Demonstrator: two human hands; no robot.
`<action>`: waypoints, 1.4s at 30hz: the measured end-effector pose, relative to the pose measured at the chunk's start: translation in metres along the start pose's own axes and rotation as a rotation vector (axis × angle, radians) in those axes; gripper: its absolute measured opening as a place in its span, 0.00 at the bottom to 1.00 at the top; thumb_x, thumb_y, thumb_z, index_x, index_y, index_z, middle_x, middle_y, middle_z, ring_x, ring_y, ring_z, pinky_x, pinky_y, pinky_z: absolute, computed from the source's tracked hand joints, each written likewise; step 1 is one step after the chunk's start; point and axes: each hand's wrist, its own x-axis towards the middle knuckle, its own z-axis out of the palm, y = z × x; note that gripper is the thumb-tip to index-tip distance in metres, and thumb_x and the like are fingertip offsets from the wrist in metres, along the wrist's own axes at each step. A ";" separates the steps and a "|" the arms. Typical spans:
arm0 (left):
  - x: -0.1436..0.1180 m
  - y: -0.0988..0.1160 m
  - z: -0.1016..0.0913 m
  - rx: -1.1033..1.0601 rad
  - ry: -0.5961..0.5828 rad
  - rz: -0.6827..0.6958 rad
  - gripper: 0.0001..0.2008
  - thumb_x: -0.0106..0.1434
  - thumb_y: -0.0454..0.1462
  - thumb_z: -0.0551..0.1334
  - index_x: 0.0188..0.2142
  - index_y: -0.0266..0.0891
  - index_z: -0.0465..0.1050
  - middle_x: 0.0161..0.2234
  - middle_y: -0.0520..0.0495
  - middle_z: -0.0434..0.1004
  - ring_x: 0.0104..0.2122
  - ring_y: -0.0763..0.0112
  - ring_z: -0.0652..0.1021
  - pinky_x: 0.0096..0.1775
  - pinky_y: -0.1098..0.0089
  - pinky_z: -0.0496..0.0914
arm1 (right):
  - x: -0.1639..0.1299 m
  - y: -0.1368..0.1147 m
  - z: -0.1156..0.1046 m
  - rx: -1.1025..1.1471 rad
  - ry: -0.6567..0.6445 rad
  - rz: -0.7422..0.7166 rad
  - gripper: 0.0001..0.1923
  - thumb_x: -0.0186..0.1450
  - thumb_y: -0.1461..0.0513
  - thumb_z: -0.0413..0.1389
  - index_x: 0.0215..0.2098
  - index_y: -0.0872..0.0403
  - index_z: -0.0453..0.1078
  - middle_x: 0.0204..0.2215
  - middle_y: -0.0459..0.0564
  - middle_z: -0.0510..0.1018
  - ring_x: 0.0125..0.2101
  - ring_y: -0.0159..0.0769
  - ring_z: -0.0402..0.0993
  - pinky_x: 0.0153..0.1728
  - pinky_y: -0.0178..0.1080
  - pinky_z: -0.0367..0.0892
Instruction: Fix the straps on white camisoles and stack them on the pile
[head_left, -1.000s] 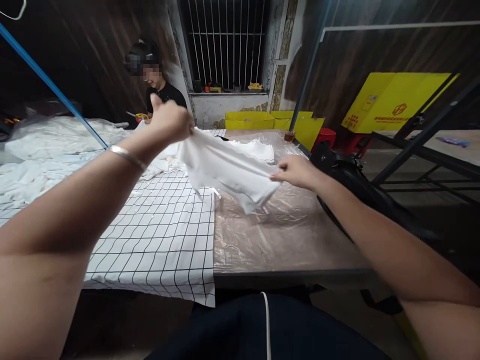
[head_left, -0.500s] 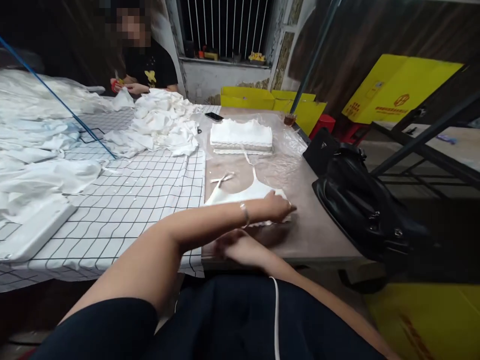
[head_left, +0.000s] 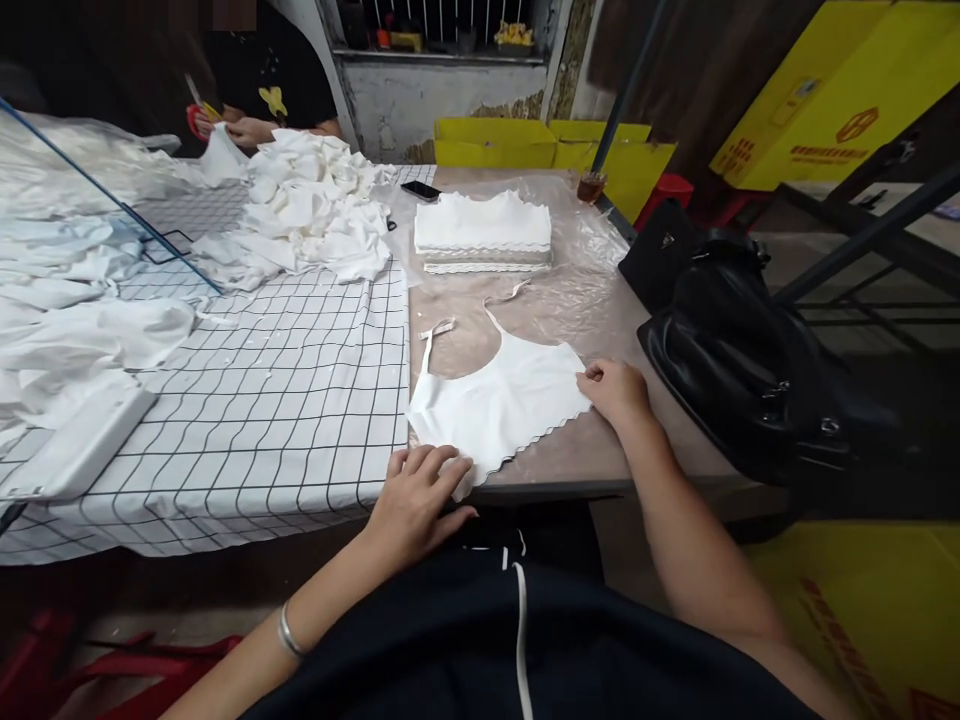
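A white strappy top (head_left: 501, 400) lies flat on the plastic-covered table (head_left: 585, 300), straps pointing away from me. My left hand (head_left: 420, 497) rests at the table's near edge, fingers on the garment's lower left corner. My right hand (head_left: 616, 388) pinches the garment's right edge. Behind it sits a neat stack of folded white tops (head_left: 482, 232). A loose heap of white garments (head_left: 307, 215) lies on the checked cloth (head_left: 285, 400) to the left.
Another person's hands (head_left: 240, 128) work with scissors at the far left. A black bag (head_left: 739, 350) sits at the table's right edge. A phone (head_left: 421, 190) and a glass (head_left: 591, 186) stand at the back. Yellow crates (head_left: 525, 142) line the wall.
The garment, held up in the air a second ago, now lies flat on the table. My left hand came back from the right side to the near left corner; my right hand moved to its right edge.
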 end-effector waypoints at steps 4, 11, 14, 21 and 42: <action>0.001 -0.009 0.013 0.001 0.035 0.057 0.14 0.65 0.35 0.58 0.50 0.43 0.72 0.49 0.42 0.77 0.47 0.57 0.74 0.44 0.58 0.63 | 0.008 0.007 -0.006 0.051 -0.062 0.159 0.04 0.56 0.60 0.59 0.26 0.53 0.70 0.28 0.52 0.78 0.32 0.43 0.73 0.34 0.40 0.65; 0.005 -0.020 0.003 -0.339 0.322 0.000 0.07 0.64 0.30 0.57 0.38 0.40 0.72 0.41 0.41 0.77 0.40 0.66 0.75 0.40 0.65 0.70 | -0.006 0.016 -0.016 0.185 -0.148 0.251 0.12 0.59 0.54 0.57 0.32 0.55 0.73 0.31 0.53 0.79 0.32 0.40 0.74 0.33 0.38 0.65; -0.003 -0.023 -0.010 -0.274 0.260 -0.047 0.05 0.63 0.32 0.57 0.33 0.40 0.72 0.42 0.41 0.76 0.41 0.63 0.75 0.40 0.63 0.70 | -0.015 0.013 -0.013 0.223 -0.186 0.184 0.12 0.53 0.56 0.62 0.32 0.54 0.73 0.28 0.48 0.76 0.29 0.36 0.71 0.31 0.36 0.63; 0.006 -0.035 -0.019 -0.054 0.169 -0.343 0.11 0.66 0.41 0.56 0.34 0.40 0.73 0.37 0.42 0.77 0.37 0.60 0.73 0.39 0.59 0.64 | -0.031 0.012 -0.006 0.541 -0.259 0.138 0.15 0.51 0.50 0.60 0.26 0.52 0.66 0.22 0.44 0.71 0.23 0.34 0.65 0.24 0.35 0.59; 0.011 -0.031 -0.012 0.043 -0.035 -0.266 0.12 0.64 0.40 0.56 0.43 0.40 0.74 0.42 0.40 0.74 0.39 0.56 0.71 0.39 0.58 0.63 | -0.037 -0.003 0.002 0.530 -0.301 0.157 0.19 0.51 0.58 0.60 0.41 0.52 0.69 0.24 0.43 0.73 0.25 0.35 0.70 0.29 0.36 0.64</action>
